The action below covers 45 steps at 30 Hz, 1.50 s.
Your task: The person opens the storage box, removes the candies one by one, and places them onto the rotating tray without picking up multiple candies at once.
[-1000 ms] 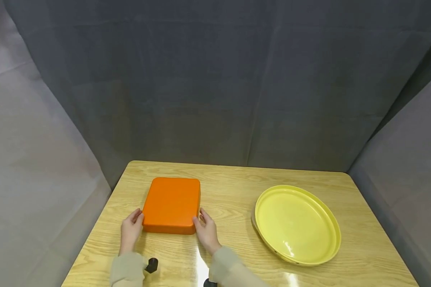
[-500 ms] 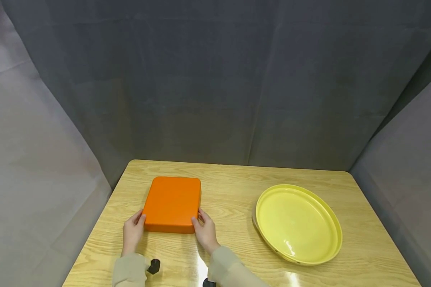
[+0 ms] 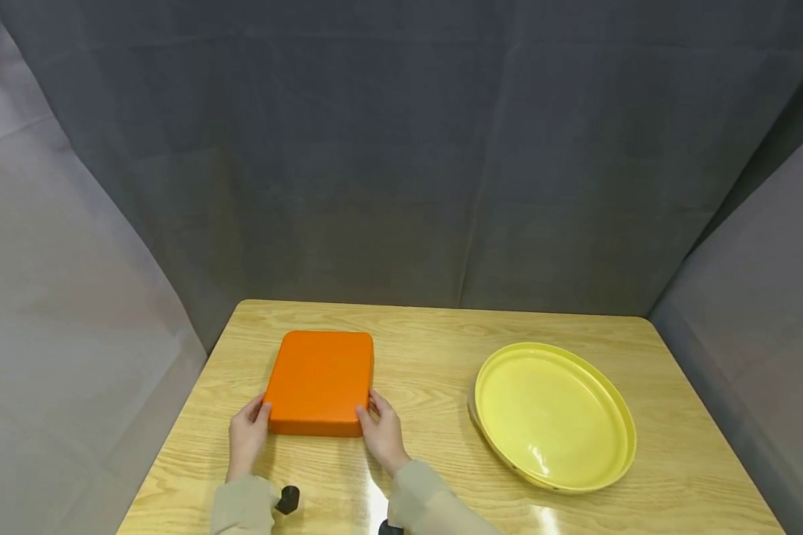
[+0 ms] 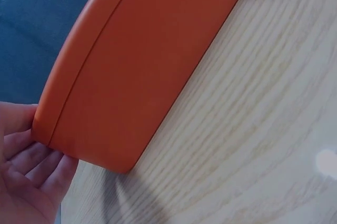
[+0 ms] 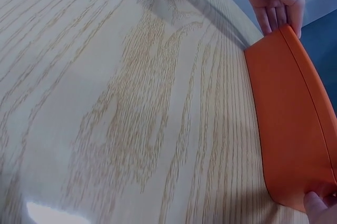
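An orange square box [image 3: 317, 383] with rounded corners lies flat on the left part of the wooden table. A thin seam below its top edge runs along the front side [image 4: 131, 71] in the left wrist view. My left hand [image 3: 246, 438] holds the near left corner, its fingers against the side. At the near right corner my right hand [image 3: 383, 438] grips the box, thumb [image 5: 314, 203] on the front face and fingers along the right side. Most of those right fingers are hidden in the right wrist view.
A large round yellow tray [image 3: 555, 420] rests on the right side of the table [image 3: 428, 357], a pale edge showing under its left. Grey cloth [image 3: 375, 163] hangs behind and on both sides. Each wrist carries a small black device [image 3: 288, 499].
My left hand has shifted slightly right, closer onto the box's corner. The right hand, the box and the yellow tray stay nearly where they were.
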### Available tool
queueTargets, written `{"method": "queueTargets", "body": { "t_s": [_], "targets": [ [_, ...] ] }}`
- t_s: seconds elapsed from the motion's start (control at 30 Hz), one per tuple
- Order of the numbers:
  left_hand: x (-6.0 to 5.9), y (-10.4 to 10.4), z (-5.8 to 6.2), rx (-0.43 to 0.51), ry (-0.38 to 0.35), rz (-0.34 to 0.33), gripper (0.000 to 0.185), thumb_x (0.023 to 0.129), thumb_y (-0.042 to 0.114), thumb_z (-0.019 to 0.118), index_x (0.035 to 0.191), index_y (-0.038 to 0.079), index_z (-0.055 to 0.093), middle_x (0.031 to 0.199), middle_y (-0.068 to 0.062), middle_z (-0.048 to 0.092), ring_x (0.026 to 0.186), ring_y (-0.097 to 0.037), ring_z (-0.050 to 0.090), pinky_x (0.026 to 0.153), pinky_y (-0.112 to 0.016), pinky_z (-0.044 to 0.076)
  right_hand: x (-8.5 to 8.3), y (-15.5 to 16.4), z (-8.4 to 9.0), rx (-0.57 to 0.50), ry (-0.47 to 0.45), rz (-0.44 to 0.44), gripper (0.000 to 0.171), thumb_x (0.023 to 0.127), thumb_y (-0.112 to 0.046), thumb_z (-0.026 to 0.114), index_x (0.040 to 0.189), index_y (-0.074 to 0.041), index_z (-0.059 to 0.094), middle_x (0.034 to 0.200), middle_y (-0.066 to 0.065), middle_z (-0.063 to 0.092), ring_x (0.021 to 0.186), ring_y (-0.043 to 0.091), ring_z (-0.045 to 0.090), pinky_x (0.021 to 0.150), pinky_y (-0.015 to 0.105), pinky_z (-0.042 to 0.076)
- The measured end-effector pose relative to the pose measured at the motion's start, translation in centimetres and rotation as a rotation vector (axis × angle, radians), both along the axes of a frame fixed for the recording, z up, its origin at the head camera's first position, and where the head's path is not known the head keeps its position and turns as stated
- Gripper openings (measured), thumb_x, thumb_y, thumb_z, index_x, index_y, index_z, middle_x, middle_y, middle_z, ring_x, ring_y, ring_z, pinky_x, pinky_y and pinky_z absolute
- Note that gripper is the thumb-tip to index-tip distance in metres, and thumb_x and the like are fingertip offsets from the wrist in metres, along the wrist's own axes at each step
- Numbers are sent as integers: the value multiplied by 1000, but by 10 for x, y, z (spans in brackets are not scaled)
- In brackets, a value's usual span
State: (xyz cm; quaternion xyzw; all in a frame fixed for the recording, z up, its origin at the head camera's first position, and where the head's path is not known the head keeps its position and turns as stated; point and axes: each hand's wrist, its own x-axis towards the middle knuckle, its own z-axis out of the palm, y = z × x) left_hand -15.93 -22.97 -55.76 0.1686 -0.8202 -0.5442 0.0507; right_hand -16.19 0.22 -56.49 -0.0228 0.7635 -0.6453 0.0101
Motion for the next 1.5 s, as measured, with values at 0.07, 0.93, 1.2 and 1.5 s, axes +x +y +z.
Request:
{"method": "queueTargets", "body": {
  "t_s": [0.07, 0.93, 1.2, 1.5],
  "targets": [
    [0, 1, 0, 2, -2, -5, 42, 97, 16, 43, 132, -7, 43, 131, -27, 45, 120, -37, 44, 96, -45, 38, 0, 1, 1, 0, -13, 0, 49, 92, -11, 54, 132, 12, 38, 128, 29, 44, 117, 39, 45, 90, 33, 45],
    [5, 37, -1, -43, 61, -42, 36, 94, 7, 47, 125, -11, 48, 119, -31, 52, 107, -39, 54, 81, -39, 50, 10, 39, 1, -10, -31, -18, 49, 93, -14, 53, 135, 5, 39, 135, 26, 39, 120, 39, 42, 91, 34, 44],
    [6, 51, 0, -41, 84, -49, 34, 93, 6, 49, 122, -12, 51, 116, -30, 55, 103, -39, 56, 77, -38, 51, 14, 57, 3, -12, -18, 4, 51, 93, -17, 52, 136, 6, 37, 135, 28, 38, 121, 39, 42, 92, 35, 44],
    [9, 67, -1, -30, 107, -49, 32, 90, 3, 52, 118, -12, 55, 109, -29, 58, 99, -38, 59, 74, -36, 52, 18, 73, 1, -3, -43, -12, 51, 93, -16, 53, 136, 6, 37, 135, 27, 40, 122, 39, 42, 92, 34, 44]
  ]
}}
